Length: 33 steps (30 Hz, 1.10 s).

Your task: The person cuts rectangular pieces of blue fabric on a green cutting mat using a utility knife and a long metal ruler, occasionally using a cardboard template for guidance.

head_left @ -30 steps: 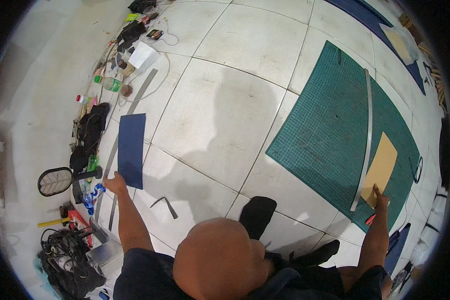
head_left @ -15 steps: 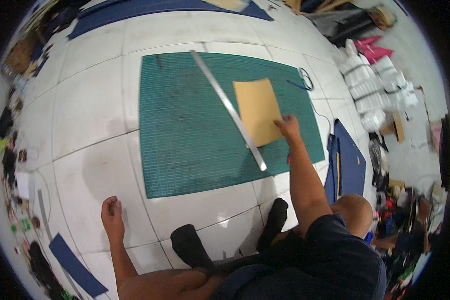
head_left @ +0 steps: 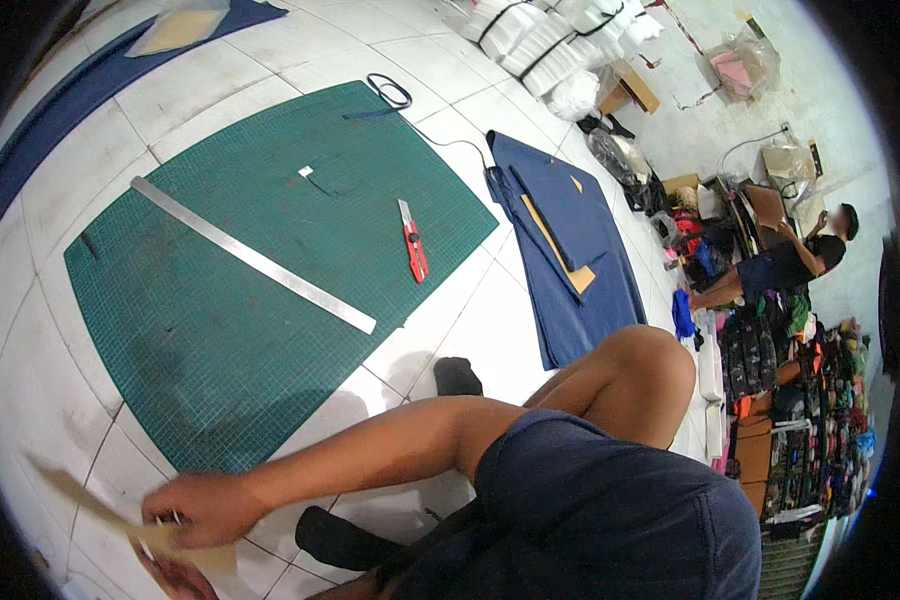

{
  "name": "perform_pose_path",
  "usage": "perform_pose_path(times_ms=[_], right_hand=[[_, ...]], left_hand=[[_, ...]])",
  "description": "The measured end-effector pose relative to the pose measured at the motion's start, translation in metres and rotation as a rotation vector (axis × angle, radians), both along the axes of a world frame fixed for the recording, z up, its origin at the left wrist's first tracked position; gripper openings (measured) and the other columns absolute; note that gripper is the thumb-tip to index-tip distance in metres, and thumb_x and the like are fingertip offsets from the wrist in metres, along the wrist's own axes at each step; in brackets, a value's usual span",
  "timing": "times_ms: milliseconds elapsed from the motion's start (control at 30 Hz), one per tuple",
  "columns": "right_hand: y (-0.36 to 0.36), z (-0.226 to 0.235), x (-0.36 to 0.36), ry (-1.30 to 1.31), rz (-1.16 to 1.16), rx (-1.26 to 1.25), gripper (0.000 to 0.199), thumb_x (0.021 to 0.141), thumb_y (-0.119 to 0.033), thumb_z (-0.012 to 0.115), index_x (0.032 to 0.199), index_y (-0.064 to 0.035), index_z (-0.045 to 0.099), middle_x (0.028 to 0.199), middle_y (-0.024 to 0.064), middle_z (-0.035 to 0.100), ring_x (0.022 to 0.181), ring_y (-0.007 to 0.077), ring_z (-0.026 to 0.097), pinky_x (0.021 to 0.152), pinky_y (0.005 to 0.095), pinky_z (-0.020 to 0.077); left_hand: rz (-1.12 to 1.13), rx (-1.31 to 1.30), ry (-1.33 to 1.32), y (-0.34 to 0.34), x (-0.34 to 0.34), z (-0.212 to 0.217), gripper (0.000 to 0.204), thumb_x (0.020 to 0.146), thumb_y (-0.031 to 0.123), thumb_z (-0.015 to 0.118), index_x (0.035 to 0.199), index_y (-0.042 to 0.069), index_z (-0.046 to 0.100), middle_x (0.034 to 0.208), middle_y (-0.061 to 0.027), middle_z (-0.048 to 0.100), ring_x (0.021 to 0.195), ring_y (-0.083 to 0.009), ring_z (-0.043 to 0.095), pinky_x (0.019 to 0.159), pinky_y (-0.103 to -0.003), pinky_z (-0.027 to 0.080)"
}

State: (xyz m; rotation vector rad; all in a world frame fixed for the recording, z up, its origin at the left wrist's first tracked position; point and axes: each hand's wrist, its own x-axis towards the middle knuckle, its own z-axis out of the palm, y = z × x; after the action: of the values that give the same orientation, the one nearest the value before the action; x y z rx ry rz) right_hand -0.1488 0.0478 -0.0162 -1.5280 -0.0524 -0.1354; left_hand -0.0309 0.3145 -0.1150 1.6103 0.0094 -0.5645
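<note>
We've got the tan card sheet [head_left: 120, 525] pinched in our right hand [head_left: 202, 508] down by the mat's [head_left: 220, 330] corner; left hand's hidden underneath, can't tell its grip. The sheet could crease, and that open red knife [head_left: 413, 243] sits loose near our knee.

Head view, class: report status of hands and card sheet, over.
Right hand gripping tan card sheet at lower left, off the green cutting mat. Left hand under the sheet, grip unclear. Metal ruler and red knife lie untouched on mat.

Green cutting mat [head_left: 220, 320], metal ruler [head_left: 253, 254], red utility knife [head_left: 413, 241], blue fabric [head_left: 570, 250]
</note>
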Motion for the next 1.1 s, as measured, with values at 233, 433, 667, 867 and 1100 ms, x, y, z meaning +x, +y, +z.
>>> perform_pose_path(times_ms=[233,433,667,867,1100], right_hand=[[-0.001,-0.062,-0.031,0.193,0.442,-0.305,0.054,0.087,-0.04,0.075,0.121,0.0001,0.06,0.105,0.0172,0.067,0.102,0.0352,0.065,0.085,0.0471,0.0502],[-0.232,-0.024,-0.15,0.522,0.429,-1.076,0.05,0.093,-0.039,0.069,0.129,-0.0059,0.061,0.118,0.0209,0.066,0.112,0.0401,0.063,0.093,0.0505,0.051],[-0.487,0.107,-0.359,1.375,0.093,-1.682,0.051,0.097,-0.046,0.061,0.128,-0.0049,0.061,0.116,0.021,0.07,0.103,0.0371,0.068,0.089,0.0501,0.054],[-0.466,0.082,-0.401,1.288,-0.248,-1.358,0.051,0.097,-0.045,0.062,0.124,-0.0026,0.062,0.105,0.0213,0.071,0.094,0.0381,0.07,0.084,0.0493,0.0551],[-0.418,0.033,-0.407,1.438,-0.293,-1.311,0.05,0.097,-0.042,0.062,0.124,-0.0002,0.062,0.111,0.0233,0.069,0.098,0.0387,0.068,0.087,0.0484,0.0539]], left_hand=[[-0.442,0.367,0.105,-0.004,-0.053,0.03,0.078,0.094,0.048,0.062,0.159,0.023,0.027,0.157,-0.0207,0.04,0.137,-0.0217,0.051,0.111,-0.039,0.044],[-1.299,0.269,0.208,-0.151,-0.12,0.171,0.07,0.095,0.048,0.06,0.156,0.021,0.036,0.153,-0.0208,0.045,0.136,-0.0217,0.052,0.109,-0.039,0.045],[-1.716,0.309,0.198,-0.185,-0.118,0.284,0.062,0.098,0.047,0.057,0.152,0.019,0.045,0.15,-0.0208,0.05,0.135,-0.0217,0.053,0.107,-0.038,0.047],[-1.012,0.435,0.219,-0.011,-0.07,0.285,0.059,0.097,0.048,0.057,0.147,0.018,0.052,0.146,-0.0208,0.054,0.133,-0.0227,0.055,0.107,-0.039,0.046],[0.077,1.307,-0.186,0.366,-0.003,0.141,0.059,0.093,0.053,0.06,0.14,0.018,0.058,0.14,-0.0207,0.058,0.13,-0.0253,0.057,0.109,-0.041,0.044]])
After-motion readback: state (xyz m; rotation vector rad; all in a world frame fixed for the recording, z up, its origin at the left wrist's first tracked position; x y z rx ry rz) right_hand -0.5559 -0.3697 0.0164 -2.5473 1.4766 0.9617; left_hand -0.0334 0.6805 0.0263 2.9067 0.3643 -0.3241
